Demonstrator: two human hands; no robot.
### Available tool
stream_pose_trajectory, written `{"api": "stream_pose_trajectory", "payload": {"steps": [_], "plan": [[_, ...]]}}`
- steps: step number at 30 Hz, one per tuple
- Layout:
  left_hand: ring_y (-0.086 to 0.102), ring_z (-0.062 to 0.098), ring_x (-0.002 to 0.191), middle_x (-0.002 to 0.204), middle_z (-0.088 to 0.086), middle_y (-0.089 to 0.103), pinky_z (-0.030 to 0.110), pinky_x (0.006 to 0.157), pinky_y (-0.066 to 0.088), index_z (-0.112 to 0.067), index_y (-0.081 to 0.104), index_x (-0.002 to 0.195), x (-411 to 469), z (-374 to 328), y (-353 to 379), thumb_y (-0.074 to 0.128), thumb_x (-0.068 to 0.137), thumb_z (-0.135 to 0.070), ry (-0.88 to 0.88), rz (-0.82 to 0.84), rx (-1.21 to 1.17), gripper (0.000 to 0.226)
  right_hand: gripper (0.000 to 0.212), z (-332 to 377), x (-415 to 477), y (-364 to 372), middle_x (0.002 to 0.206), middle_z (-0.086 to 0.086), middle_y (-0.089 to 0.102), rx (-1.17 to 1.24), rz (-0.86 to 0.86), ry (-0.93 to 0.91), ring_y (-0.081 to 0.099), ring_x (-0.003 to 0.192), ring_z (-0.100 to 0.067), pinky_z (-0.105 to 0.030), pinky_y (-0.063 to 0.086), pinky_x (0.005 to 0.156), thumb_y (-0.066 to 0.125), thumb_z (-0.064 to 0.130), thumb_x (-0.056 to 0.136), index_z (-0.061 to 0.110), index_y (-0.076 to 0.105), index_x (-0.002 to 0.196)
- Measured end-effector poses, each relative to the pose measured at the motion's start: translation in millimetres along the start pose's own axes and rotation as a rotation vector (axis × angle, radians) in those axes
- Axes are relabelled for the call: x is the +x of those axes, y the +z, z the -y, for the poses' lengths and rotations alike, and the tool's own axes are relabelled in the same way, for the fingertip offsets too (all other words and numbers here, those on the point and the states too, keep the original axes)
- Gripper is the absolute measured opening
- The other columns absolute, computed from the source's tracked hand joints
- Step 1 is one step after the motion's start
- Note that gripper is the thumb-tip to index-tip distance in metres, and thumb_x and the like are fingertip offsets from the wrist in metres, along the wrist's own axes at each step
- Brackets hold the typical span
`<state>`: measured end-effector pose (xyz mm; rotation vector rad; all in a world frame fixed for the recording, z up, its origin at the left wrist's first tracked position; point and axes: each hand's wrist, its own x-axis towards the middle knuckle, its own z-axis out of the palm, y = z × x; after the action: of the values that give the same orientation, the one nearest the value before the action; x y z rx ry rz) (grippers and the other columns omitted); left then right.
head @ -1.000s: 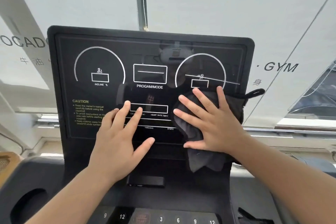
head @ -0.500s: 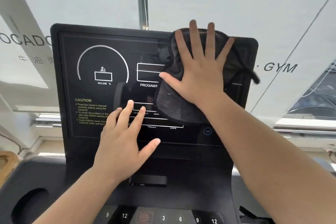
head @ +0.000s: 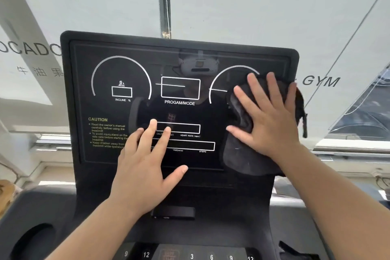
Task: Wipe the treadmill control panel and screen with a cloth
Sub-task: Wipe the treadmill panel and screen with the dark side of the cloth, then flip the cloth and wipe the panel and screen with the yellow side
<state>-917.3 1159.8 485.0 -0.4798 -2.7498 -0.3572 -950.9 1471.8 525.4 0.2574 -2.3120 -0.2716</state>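
Observation:
The black treadmill screen (head: 118,74) stands upright in front of me, with white dial outlines and yellow caution text. My right hand (head: 268,116) presses a dark grey cloth (head: 238,158) flat against the screen's right side, fingers spread and straight, over the right dial. The cloth hangs below my palm and past the screen's right edge. My left hand (head: 145,167) rests flat on the lower middle of the screen, fingers straight, thumb out. Below, the control panel (head: 192,255) shows number keys at the bottom edge.
A cup holder (head: 31,240) sits in the console's left wing. A small black slot (head: 173,213) lies under the screen. Behind the treadmill hangs a white blind with "GYM" lettering (head: 320,81) and a pull cord (head: 165,0).
My right hand went up with the cloth from the screen's lower right to its top edge, then came back down to the right side. My left hand stayed where it was.

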Motion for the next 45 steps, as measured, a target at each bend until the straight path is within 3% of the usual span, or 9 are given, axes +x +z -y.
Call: {"api": "stream_pose_trajectory", "payload": {"steps": [5,12,23,27,30,33,36,40,45], "plan": [[0.029,0.039,0.143,0.164,0.011,0.027,0.061,0.11,0.041,-0.023,0.038,0.155,-3,-5,1,0.037,0.083,-0.079,-0.017,0.005,-0.02,0.091,0.101,22,26,-11,0.174,-0.008,0.005,0.033,0.084,0.348,0.0,0.158,-0.044,-0.076,0.002,0.119,0.046,0.084,0.084,0.03,0.016,0.164],[0.036,0.045,0.139,0.159,0.017,0.037,0.061,0.113,0.032,-0.015,0.048,0.148,-8,-3,2,0.044,0.09,-0.057,0.019,-0.081,-0.052,0.072,0.095,104,-39,12,0.171,-0.005,0.02,0.11,0.109,0.111,0.011,0.158,-0.04,-0.07,0.0,0.122,0.05,0.084,0.085,0.031,0.032,0.161],[0.057,0.033,0.11,0.121,0.005,0.062,0.047,0.093,0.047,-0.015,0.064,0.13,-93,-10,27,0.054,0.086,-0.047,0.085,-0.013,-0.223,0.055,0.084,129,-166,4,0.168,-0.007,0.029,0.141,0.282,0.226,0.02,0.156,-0.039,-0.065,0.013,0.123,0.073,0.051,0.082,0.03,0.04,0.156],[0.056,0.028,0.106,0.119,0.0,0.062,0.038,0.091,0.044,-0.019,0.064,0.129,-106,-25,35,0.052,0.083,-0.053,0.041,0.117,-0.314,0.058,0.061,123,-179,-9,0.125,-0.008,0.058,0.226,0.167,0.26,0.046,0.118,-0.031,-0.054,0.035,0.111,0.065,0.013,0.081,0.019,0.059,0.142],[0.055,0.024,0.108,0.122,-0.002,0.061,0.032,0.094,0.041,-0.02,0.062,0.132,-107,-43,34,0.05,0.079,-0.059,0.035,0.212,-0.396,0.066,0.05,115,-171,-25,0.096,-0.006,0.059,0.234,0.108,0.289,0.043,0.095,-0.027,-0.045,0.038,0.096,0.045,0.017,0.081,0.012,0.071,0.123],[0.052,0.02,0.115,0.126,-0.006,0.058,0.034,0.102,0.042,-0.022,0.057,0.136,-104,-58,33,0.06,0.077,-0.058,0.045,0.27,-0.488,0.069,0.029,121,-160,-50,0.092,-0.003,0.059,0.374,0.099,0.302,0.047,0.092,-0.025,-0.037,0.039,0.088,0.051,0.018,0.081,0.013,0.074,0.098],[0.051,0.013,0.123,0.131,-0.01,0.057,0.036,0.109,0.041,-0.024,0.055,0.137,-99,-71,31,0.072,0.076,-0.05,0.077,0.295,-0.639,0.067,0.016,130,-150,-82,0.097,0.002,0.061,0.618,0.148,0.414,0.052,0.091,-0.018,-0.027,0.04,0.082,0.052,0.016,0.086,0.013,0.065,0.096],[0.062,0.009,0.098,0.1,-0.014,0.065,0.041,0.09,0.053,-0.031,0.066,0.101,-95,-80,27,0.071,0.088,-0.03,-0.065,0.293,-0.877,0.015,0.007,129,-142,-115,0.08,0.008,0.058,0.833,0.146,0.568,0.055,0.075,-0.011,-0.02,0.042,0.067,0.049,0.015,0.103,0.02,0.054,0.099],[0.066,0.021,0.078,0.083,-0.004,0.069,0.05,0.08,0.055,-0.022,0.063,0.085,-90,-85,18,0.066,0.096,-0.021,-0.136,0.307,-1.032,0.011,0.013,121,-128,-127,0.09,-0.007,0.06,1.062,0.158,0.824,0.057,0.085,-0.023,-0.04,0.05,0.082,0.046,0.02,0.108,0.028,0.051,0.1]]}}
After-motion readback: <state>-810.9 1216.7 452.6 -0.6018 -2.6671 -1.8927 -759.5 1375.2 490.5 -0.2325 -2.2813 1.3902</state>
